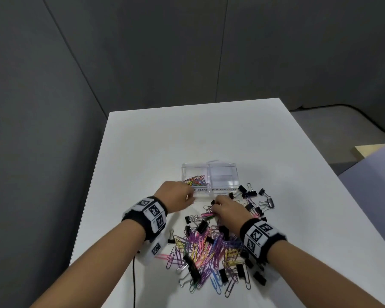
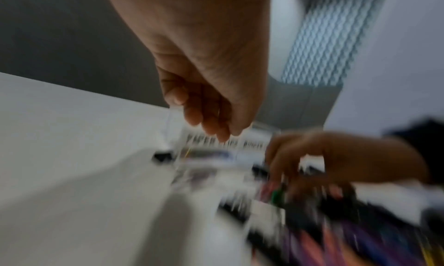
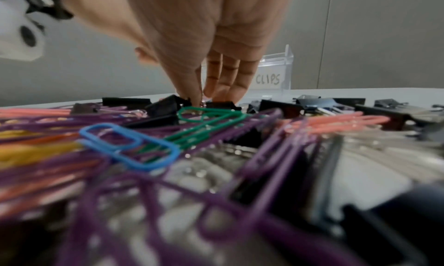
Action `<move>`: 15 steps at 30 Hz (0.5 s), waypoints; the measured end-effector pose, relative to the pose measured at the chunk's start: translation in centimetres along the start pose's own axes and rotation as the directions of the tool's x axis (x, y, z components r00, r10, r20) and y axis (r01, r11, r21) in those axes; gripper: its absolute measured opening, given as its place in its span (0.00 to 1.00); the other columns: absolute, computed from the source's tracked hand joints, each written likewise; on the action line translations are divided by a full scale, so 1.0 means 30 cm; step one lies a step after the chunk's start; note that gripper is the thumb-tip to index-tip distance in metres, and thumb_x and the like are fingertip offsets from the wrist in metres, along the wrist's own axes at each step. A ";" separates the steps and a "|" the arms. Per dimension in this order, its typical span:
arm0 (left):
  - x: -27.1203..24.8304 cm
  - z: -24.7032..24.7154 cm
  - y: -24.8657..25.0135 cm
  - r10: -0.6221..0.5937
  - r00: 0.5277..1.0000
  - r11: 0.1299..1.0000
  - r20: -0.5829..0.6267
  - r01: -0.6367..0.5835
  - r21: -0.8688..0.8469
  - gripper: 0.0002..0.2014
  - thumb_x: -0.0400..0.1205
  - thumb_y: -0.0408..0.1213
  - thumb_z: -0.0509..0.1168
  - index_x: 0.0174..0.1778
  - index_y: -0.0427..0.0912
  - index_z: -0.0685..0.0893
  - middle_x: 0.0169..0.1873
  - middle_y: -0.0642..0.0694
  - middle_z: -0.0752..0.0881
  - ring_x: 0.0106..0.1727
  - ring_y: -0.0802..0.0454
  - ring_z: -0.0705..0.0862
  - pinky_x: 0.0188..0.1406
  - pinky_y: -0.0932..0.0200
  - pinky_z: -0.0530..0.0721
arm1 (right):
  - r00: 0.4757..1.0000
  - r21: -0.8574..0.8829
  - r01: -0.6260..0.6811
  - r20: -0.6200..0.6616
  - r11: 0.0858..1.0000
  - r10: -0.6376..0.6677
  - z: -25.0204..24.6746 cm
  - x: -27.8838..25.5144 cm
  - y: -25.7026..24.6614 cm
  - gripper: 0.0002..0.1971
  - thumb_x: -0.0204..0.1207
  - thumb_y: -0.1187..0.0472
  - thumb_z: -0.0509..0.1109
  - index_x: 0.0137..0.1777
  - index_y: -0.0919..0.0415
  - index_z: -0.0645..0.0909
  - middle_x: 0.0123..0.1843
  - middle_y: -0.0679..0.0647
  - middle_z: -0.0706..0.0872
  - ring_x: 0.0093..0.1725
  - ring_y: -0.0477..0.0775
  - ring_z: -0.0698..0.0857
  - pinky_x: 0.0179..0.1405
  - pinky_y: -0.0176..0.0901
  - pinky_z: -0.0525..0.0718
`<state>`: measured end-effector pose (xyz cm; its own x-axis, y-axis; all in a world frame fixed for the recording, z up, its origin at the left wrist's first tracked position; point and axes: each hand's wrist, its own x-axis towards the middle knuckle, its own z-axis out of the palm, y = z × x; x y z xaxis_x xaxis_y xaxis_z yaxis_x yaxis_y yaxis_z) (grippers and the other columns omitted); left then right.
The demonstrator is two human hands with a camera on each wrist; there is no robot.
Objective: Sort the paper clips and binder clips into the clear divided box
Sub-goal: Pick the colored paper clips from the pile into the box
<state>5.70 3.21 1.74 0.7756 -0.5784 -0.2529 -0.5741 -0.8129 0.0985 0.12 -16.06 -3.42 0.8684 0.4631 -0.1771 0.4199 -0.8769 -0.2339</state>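
Note:
The clear divided box (image 1: 222, 168) stands mid-table. Its left cell holds several coloured paper clips (image 1: 197, 181); the right cell, labelled binder clips, looks bare. In front of it lies a mixed pile of coloured paper clips (image 1: 200, 247) and black binder clips (image 1: 249, 193). My left hand (image 1: 190, 195) hovers at the box's front left corner, fingers hanging loosely curled (image 2: 216, 131), with nothing seen in them. My right hand (image 1: 215, 210) reaches into the far side of the pile. Its thumb and forefinger (image 3: 201, 99) pinch a thin wire paper clip between two binder clips.
The white table (image 1: 165, 141) ends at a grey partition on the left and behind, with a drop to the floor on the right. A black cable (image 1: 133, 276) hangs from my left wrist along the table's left edge. Loose binder clips (image 1: 267, 202) spread to the right of the box.

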 end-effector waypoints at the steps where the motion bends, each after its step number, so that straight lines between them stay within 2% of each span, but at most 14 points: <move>1: -0.021 0.031 -0.005 0.015 0.999 1.000 0.031 -0.015 -0.001 0.15 0.85 0.45 0.55 0.57 0.44 0.84 0.55 0.46 0.86 0.54 0.47 0.85 0.49 0.54 0.82 | 1.000 -0.013 -0.010 0.013 1.000 0.011 -0.004 -0.002 0.005 0.11 0.78 0.68 0.64 0.59 0.66 0.81 0.58 0.59 0.80 0.58 0.61 0.79 0.55 0.50 0.83; 3: -0.048 0.093 -0.007 0.022 0.999 0.999 0.039 -0.021 -0.041 0.17 0.86 0.45 0.55 0.68 0.45 0.78 0.64 0.47 0.80 0.62 0.47 0.81 0.52 0.53 0.81 | 0.998 -0.039 -0.030 0.051 0.999 0.032 -0.014 -0.006 0.007 0.12 0.79 0.68 0.62 0.60 0.65 0.80 0.60 0.58 0.80 0.61 0.60 0.78 0.59 0.50 0.81; 6: -0.058 0.155 0.013 -0.030 1.000 0.997 -0.005 0.029 -0.071 0.20 0.86 0.41 0.57 0.74 0.44 0.73 0.68 0.47 0.77 0.66 0.47 0.78 0.56 0.53 0.81 | 0.996 -0.073 -0.045 0.078 0.996 0.050 -0.026 -0.006 -0.007 0.12 0.80 0.69 0.61 0.61 0.64 0.79 0.62 0.58 0.80 0.64 0.59 0.76 0.62 0.49 0.79; 9: -0.046 0.189 0.031 -0.105 0.994 0.987 -0.022 0.101 -0.128 0.19 0.85 0.39 0.58 0.73 0.42 0.74 0.67 0.45 0.76 0.67 0.46 0.77 0.57 0.52 0.80 | 0.991 -0.109 -0.077 0.101 0.991 0.088 -0.036 0.000 -0.023 0.11 0.80 0.69 0.61 0.60 0.65 0.79 0.61 0.59 0.81 0.63 0.59 0.77 0.61 0.49 0.79; 15: 0.001 0.187 0.057 -0.196 0.980 0.955 0.033 0.199 -0.222 0.12 0.85 0.32 0.56 0.60 0.36 0.80 0.60 0.39 0.80 0.61 0.41 0.79 0.57 0.50 0.79 | 0.977 -0.094 -0.134 0.156 0.987 0.148 -0.070 0.026 -0.042 0.10 0.80 0.65 0.62 0.58 0.67 0.77 0.60 0.61 0.81 0.62 0.61 0.78 0.58 0.51 0.79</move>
<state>3.26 2.19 -3.50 0.8639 -0.4051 -0.2992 -0.3357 -0.9061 0.2576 0.82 -14.87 -1.25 0.8689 0.3431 -0.3569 0.3226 -0.9392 -0.1174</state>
